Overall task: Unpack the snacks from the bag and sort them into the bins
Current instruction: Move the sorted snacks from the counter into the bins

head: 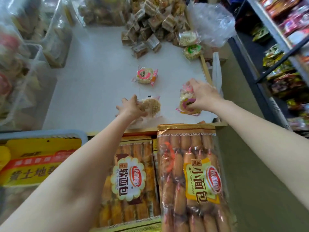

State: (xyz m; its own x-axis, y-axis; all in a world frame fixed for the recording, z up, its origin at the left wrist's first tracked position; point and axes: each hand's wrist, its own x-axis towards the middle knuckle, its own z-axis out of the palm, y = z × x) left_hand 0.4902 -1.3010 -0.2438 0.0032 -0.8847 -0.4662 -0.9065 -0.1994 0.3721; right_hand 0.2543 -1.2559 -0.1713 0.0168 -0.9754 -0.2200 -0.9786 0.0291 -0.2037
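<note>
White tabletop at the centre of the frame carries what you have tipped out so far. Your left hand curls its fingers round a clear-wrapped round puffed-rice cake low on the table, and your right hand pinches a small stack of pink-labelled round cakes just right of it. One more pink-labelled cake lies loose above them, a green-labelled one beside the crumpled clear plastic bag at upper right, which looks emptied. Sorting seems barely begun: the heap of brown square wrapped snacks by the bag and the transparent bins at upper left await you.
</note>
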